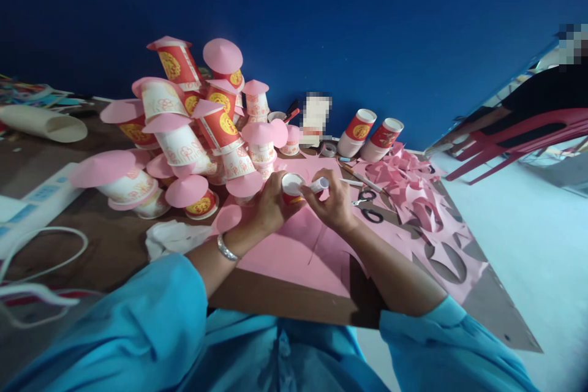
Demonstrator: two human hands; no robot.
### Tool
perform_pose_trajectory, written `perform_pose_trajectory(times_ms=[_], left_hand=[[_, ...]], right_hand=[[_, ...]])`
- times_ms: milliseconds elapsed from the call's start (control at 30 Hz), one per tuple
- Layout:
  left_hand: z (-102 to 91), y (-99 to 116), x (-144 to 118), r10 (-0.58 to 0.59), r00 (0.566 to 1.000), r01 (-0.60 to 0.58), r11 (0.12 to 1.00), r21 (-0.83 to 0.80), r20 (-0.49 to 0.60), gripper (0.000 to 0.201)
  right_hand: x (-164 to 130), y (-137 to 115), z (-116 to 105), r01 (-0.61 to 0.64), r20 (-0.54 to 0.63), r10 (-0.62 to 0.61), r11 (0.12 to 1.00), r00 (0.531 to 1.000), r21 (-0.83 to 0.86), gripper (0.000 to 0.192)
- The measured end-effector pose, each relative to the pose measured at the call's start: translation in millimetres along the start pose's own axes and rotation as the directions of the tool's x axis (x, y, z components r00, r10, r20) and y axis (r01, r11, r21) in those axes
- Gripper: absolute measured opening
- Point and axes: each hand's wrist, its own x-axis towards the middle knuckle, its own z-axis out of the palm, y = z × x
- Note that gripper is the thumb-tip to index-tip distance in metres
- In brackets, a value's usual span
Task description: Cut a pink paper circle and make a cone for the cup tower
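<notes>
Left hand (271, 202) grips a bare cup (292, 187), right hand (333, 202) pinches a glue stick (319, 184); many capped cups (184, 135) piled at the desk's far edge, two stacks (370, 133) uncapped.

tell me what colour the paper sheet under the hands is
Pink: the paper sheet under both hands is plain pink, seen best in the head view.

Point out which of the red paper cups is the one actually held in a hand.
The red paper cup in the left hand, its white end turned toward the camera, beside the glue stick in the right hand. The other cups lie untouched.
</notes>
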Motion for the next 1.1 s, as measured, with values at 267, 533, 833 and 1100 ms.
perform_pose_trajectory(times_ms=[267, 533, 833, 1100], left_hand=[[6.9, 0, 0, 0.012, 0.998, -0.008, 0.999, 0.048, -0.066, 0.058], [3.9, 3, -2, 0.049, 0.996, -0.044, 0.996, 0.077, -0.068, 0.061], [14.2, -12, 0, 0.057, 0.998, -0.058, 0.997, 0.046, 0.013, 0.046], [7.3, -6, 0, 0.069, 0.997, -0.068, 0.997, 0.028, -0.019, 0.052]], right_hand=[[0, -1, -1, -0.042, -0.023, 0.045, 0.994, 0.999, 0.102, 0.021], [2, 0, -1, -0.012, -0.083, 0.023, 0.991, 0.996, 0.132, 0.021], [0, -2, 2, 0.173, -0.050, -0.173, 0.985, 0.984, -0.019, 0.019], [-2, 1, 2, 0.146, -0.008, -0.146, 0.989, 0.989, -0.017, 0.020]])
